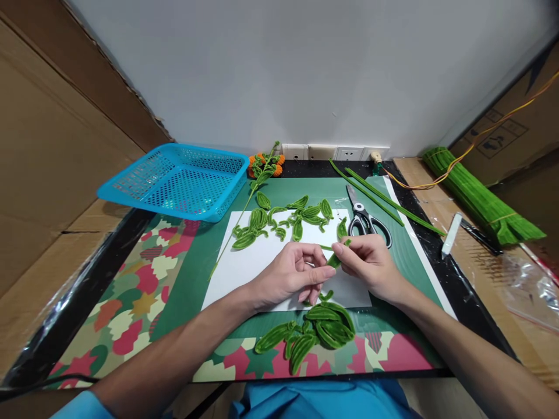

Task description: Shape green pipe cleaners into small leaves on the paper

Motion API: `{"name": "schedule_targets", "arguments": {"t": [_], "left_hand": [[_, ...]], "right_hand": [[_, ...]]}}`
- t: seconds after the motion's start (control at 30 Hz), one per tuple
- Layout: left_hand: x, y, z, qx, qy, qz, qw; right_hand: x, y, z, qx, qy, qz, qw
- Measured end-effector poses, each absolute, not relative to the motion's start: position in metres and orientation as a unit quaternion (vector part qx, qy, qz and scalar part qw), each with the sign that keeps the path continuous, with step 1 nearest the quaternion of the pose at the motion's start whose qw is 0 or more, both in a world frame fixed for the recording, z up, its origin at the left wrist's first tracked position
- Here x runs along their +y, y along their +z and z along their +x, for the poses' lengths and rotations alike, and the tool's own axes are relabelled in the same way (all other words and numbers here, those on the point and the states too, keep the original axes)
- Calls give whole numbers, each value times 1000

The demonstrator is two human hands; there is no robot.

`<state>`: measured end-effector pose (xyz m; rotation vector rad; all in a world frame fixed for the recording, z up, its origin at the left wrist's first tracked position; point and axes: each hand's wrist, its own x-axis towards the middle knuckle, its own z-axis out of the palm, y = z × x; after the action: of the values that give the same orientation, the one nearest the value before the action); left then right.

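My left hand (293, 273) and my right hand (371, 265) meet over the white paper (222, 273). Both pinch a small green pipe-cleaner leaf (335, 260) between thumb and fingers. Part of it is covered by the fingertips. Several finished-looking leaves (258, 219) lie scattered on the paper beyond my hands. Closer to me, a pile of similar leaves (327, 326) rests at the mat's front edge, just below my left hand. Black-handled scissors (358, 208) lie with blades parted beyond my right hand.
A blue perforated basket (183, 180) stands at the back left. Beside it lies an orange flower stem (266, 166). Loose green pipe cleaners (371, 195) lie at the back right, with a thick green bundle (480, 198) farther right. A cutter (452, 235) and a yellow cable (437, 183) are nearby.
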<state>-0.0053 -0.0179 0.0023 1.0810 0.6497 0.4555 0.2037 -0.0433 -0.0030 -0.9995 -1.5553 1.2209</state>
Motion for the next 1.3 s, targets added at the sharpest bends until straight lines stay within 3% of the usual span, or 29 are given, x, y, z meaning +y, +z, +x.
{"name": "schedule_targets", "arguments": {"t": [0.23, 0.37, 0.53, 0.67, 0.87, 1.3], "left_hand": [[-26, 4, 2, 418, 276, 582, 640], [-26, 1, 3, 417, 269, 564, 660], [-20, 1, 1, 338, 271, 500, 750], [-18, 1, 2, 315, 245, 481, 781], [-21, -2, 2, 308, 231, 477, 791], [-19, 1, 1, 317, 211, 465, 799]], "right_hand": [[-43, -6, 199, -672, 361, -496, 416], [-43, -8, 198, -708, 265, -504, 418], [-42, -7, 202, -643, 369, -479, 471], [-40, -7, 205, -611, 387, -479, 498], [-42, -10, 203, -621, 428, -454, 475], [-49, -6, 201, -638, 338, -443, 531]]}}
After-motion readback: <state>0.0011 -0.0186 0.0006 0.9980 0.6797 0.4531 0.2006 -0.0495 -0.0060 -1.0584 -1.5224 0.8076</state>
